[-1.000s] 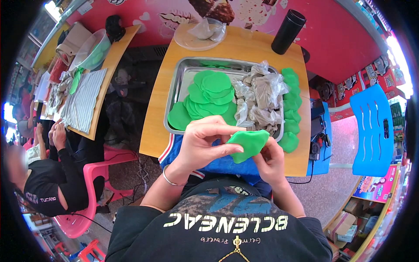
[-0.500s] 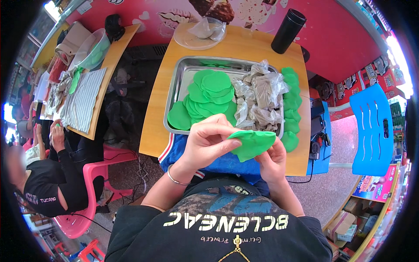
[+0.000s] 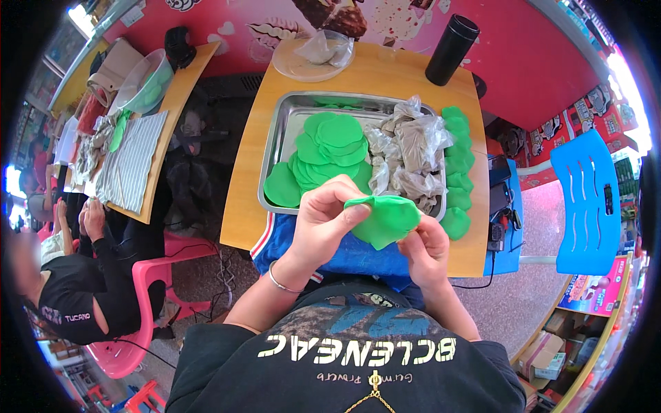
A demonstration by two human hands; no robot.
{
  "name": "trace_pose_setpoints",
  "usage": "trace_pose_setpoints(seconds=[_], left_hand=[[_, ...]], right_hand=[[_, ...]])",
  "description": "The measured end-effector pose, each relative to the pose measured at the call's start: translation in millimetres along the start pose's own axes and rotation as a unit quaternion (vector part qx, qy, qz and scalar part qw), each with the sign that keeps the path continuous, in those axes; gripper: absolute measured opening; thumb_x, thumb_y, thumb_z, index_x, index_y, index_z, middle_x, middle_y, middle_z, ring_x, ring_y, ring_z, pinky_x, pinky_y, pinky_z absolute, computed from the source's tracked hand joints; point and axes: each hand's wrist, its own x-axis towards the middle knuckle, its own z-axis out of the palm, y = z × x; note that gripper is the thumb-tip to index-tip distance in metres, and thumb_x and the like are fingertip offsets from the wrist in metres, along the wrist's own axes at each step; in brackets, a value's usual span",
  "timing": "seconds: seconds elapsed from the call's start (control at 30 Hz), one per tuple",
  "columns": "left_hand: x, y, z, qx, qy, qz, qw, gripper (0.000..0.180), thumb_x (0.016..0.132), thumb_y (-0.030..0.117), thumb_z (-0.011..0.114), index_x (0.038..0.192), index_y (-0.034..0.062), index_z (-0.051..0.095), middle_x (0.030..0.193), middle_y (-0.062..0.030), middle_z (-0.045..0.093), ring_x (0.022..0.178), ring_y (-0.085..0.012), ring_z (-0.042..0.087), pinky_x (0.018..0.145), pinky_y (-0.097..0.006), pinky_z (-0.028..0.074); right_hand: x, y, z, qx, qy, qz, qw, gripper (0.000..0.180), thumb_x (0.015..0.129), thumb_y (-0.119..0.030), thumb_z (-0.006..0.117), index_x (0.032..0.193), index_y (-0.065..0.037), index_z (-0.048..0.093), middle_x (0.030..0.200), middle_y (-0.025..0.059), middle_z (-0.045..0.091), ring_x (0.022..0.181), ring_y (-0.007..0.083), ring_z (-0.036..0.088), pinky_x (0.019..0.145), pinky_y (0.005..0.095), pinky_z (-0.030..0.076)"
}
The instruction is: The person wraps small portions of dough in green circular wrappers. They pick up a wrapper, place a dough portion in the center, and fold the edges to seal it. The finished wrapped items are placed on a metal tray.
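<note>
A green dough round point(image 3: 384, 221), bent and gathered along its upper edge, hangs between my two hands over the table's near edge. My left hand point(image 3: 322, 226) pinches its upper left edge between thumb and fingers. At its right edge, my right hand point(image 3: 425, 251) grips it with thumb and fingertips. Just beyond lies a metal tray point(image 3: 275, 124), holding a pile of flat green dough rounds point(image 3: 336, 138) at its left. Clear plastic bags of grey-brown stuff point(image 3: 413, 148) fill the tray's right part. Plump green dough pieces point(image 3: 458, 162) form a column beside the tray.
A black tumbler point(image 3: 451, 51) and a clear plastic lid with a bag on it point(image 3: 289, 67) stand at the table's far side. Blue cloth point(image 3: 275, 237) drapes under the near edge. A blue chair point(image 3: 584, 206) is at right; another person point(image 3: 82, 289) sits left.
The dough round has moved slightly left and up, and its edge is more bunched at the left hand. My right fingers have shifted up along its right edge.
</note>
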Motion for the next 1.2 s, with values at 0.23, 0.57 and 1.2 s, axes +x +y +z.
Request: trace_pose_setpoints(seconds=[0.23,0.57,1.2], left_hand=[[2.1,10.1,2.3,0.11,-0.033,0.025,0.993,0.006,0.077,-0.004,0.064,0.079,0.0,0.06,0.081,-0.0045,0.053,0.073,-0.0089,0.051,0.064,-0.021,0.04],[2.1,22.4,7.3,0.112,-0.016,-0.002,0.994,0.011,0.076,-0.002,0.066,0.086,-0.0032,0.062,0.084,-0.0068,0.056,0.076,-0.0102,0.055,0.065,-0.022,0.044],[-2.0,13.3,1.7,0.124,-0.019,0.081,0.989,0.01,0.073,-0.002,0.069,0.081,0.0001,0.063,0.08,-0.007,0.056,0.074,-0.0123,0.055,0.065,-0.022,0.043]], right_hand=[[11.9,-16.0,14.3,-0.15,0.016,-0.008,0.989,0.033,0.084,0.007,0.048,0.115,-0.001,0.052,0.084,0.0042,0.053,0.064,0.0071,0.048,0.054,0.0198,0.038],[20.3,-19.9,-0.4,-0.293,-0.094,-0.076,0.949,0.03,0.076,0.011,0.051,0.101,-0.002,0.059,0.076,0.0066,0.054,0.065,0.0147,0.05,0.056,0.0251,0.039],[6.8,-19.6,12.2,-0.117,-0.033,0.101,0.987,0.03,0.085,0.004,0.05,0.115,-0.001,0.054,0.084,0.0024,0.05,0.072,0.0065,0.048,0.06,0.0192,0.038]])
